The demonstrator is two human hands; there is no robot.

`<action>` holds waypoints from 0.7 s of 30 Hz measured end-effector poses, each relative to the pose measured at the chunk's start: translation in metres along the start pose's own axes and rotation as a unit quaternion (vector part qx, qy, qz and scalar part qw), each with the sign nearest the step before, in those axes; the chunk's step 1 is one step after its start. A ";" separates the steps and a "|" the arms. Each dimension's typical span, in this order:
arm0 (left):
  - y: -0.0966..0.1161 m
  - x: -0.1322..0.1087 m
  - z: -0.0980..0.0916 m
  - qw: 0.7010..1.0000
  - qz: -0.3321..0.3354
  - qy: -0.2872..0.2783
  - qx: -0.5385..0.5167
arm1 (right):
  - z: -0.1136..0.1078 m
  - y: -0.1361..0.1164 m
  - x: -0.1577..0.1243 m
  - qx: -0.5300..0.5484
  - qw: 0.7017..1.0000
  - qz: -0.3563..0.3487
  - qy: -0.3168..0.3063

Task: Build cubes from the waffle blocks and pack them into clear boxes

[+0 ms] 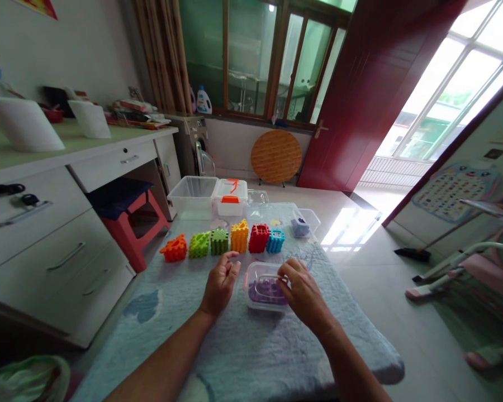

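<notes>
A small clear plastic box holding purple pieces lies on a pale blue blanket. My right hand rests over the box's right side, fingers curled into it on something I cannot make out. My left hand hovers just left of the box, fingers loosely curled with nothing seen in them. Behind the hands stands a row of toy cubes: an orange cube, a lime cube, a green cube, a yellow-orange cube, a red cube and a blue cube.
At the blanket's far end sit a large clear tub, a white box with an orange latch, and a small clear box with purple pieces. A white drawer unit and a red stool stand on the left.
</notes>
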State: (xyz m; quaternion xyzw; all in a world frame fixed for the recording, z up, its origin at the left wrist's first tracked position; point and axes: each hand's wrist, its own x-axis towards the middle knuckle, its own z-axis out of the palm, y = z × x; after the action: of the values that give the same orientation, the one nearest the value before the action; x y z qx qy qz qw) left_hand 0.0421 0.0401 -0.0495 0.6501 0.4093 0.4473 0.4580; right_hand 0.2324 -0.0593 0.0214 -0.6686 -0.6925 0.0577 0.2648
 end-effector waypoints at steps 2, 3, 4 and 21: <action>0.000 0.000 0.000 1.000 0.003 0.001 0.006 | -0.003 -0.001 -0.002 0.025 0.999 -0.017 -0.022; 0.000 0.000 0.000 1.000 0.005 0.000 0.007 | -0.005 -0.001 -0.003 0.037 0.998 -0.024 -0.033; 0.000 0.000 0.001 1.000 0.006 -0.002 0.009 | -0.006 0.000 -0.004 0.048 0.998 -0.029 -0.038; -0.013 0.004 -0.001 1.000 -0.013 -0.003 -0.001 | -0.050 0.101 0.015 -0.087 0.965 0.175 0.174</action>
State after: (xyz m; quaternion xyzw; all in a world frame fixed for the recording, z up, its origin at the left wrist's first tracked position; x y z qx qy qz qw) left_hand 0.0404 0.0473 -0.0607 0.6457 0.4157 0.4401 0.4654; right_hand 0.3460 -0.0492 0.0246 -0.7996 -0.5100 -0.0744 0.3083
